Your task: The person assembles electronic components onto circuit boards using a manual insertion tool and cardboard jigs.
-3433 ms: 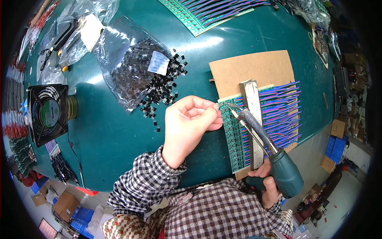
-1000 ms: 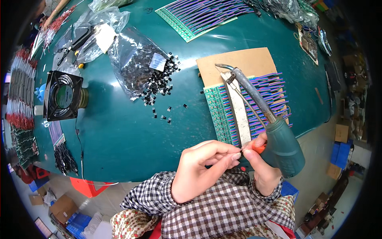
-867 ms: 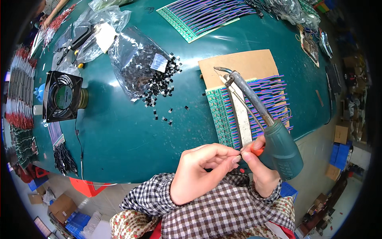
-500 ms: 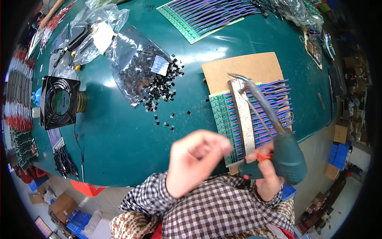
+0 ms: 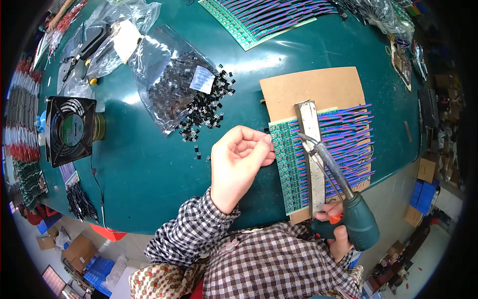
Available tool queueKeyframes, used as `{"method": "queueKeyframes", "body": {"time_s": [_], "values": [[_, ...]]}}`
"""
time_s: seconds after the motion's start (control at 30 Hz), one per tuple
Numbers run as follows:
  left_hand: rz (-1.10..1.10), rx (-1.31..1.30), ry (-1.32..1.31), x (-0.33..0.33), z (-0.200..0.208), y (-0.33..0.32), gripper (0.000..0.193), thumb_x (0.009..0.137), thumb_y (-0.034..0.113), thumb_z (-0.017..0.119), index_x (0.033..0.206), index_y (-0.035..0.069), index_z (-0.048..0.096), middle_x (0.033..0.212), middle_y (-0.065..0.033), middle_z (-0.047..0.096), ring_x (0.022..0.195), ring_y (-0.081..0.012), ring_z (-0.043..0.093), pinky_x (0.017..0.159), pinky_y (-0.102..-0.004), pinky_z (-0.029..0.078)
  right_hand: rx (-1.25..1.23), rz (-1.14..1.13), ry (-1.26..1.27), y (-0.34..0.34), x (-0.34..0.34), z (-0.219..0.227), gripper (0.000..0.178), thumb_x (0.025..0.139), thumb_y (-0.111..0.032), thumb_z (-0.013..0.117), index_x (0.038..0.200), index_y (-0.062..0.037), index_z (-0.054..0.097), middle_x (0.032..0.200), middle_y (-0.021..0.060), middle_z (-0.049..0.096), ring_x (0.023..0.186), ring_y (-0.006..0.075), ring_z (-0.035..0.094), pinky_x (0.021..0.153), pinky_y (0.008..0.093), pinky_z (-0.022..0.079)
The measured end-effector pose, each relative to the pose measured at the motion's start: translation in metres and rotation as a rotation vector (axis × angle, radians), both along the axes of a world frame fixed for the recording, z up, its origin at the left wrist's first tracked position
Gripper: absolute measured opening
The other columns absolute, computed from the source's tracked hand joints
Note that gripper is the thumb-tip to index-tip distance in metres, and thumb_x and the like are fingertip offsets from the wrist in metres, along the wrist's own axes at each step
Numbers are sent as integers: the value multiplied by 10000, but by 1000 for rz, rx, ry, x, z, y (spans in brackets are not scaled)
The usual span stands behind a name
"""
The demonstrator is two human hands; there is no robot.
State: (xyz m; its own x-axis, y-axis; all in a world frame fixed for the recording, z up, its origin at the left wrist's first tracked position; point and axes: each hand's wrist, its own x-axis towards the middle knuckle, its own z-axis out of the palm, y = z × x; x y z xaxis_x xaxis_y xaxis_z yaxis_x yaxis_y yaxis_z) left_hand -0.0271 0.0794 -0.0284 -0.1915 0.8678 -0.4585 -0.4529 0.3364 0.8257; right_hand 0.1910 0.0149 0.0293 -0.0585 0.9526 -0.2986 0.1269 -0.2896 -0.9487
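Observation:
My right hand (image 5: 341,241) grips a green soldering gun (image 5: 362,222) with an orange trigger. Its bent metal tip hangs over a green circuit board panel (image 5: 285,169), close to a worn metal bar (image 5: 315,174) laid across it. Purple, blue and pink wires (image 5: 348,129) run from the panel to the right. At the panel's left edge is my left hand (image 5: 236,162), thumb pressed to curled fingers; whatever lies between the fingertips is hidden. A small black part (image 5: 267,130) sits at that edge just above the fingertips. Brown board (image 5: 313,87) lies under the panel.
A clear bag (image 5: 162,84) spills many black three-legged components (image 5: 206,112) left of the panel. Farther left stands a black fan (image 5: 71,130). Another wired panel (image 5: 239,30) lies at the back. Bundled wires (image 5: 22,114) line the table's left side.
My left hand has moved up and right to the panel's edge, its fingers curling closed. The soldering gun has dropped lower, its tip now below the bar's top end. The view has shifted slightly.

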Motion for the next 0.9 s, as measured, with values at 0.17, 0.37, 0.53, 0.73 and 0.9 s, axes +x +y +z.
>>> {"method": "queueKeyframes", "body": {"time_s": [0.17,0.37,0.53,0.73,0.9], "values": [[42,-21,-28,4,-2,-1,119,826,80,573,828,-36,545,731,-105,614,611,-130,602,585,-239,522,-132,10,118,0,-2,1,558,713,-228,701,1072,70,394,905,187,544,888,252,559,773,392,507],[52,-40,-49,2,-3,0,121,822,87,578,811,-30,547,719,-104,613,603,-132,602,581,-242,524,-70,171,-51,4,-5,-1,454,782,-369,586,943,42,480,912,166,509,806,226,561,737,345,489],[38,-45,-51,2,-4,0,109,820,79,578,805,-25,548,713,-104,613,598,-133,602,579,-245,525,-60,41,86,1,-6,-7,476,688,-99,711,1037,85,445,847,156,578,796,225,598,718,356,520],[44,-47,-67,1,-4,0,102,821,70,572,803,-27,547,715,-107,614,601,-135,604,578,-248,526,-22,117,-1,1,-2,-10,485,679,-55,696,1060,85,431,799,159,602,747,223,619,709,344,513],[43,-37,-68,2,-4,1,96,824,56,558,813,-39,541,716,-110,614,605,-140,607,578,-248,528,-6,123,-16,1,-3,-11,490,676,-47,691,1068,83,429,793,161,608,752,229,624,712,346,509]]}}
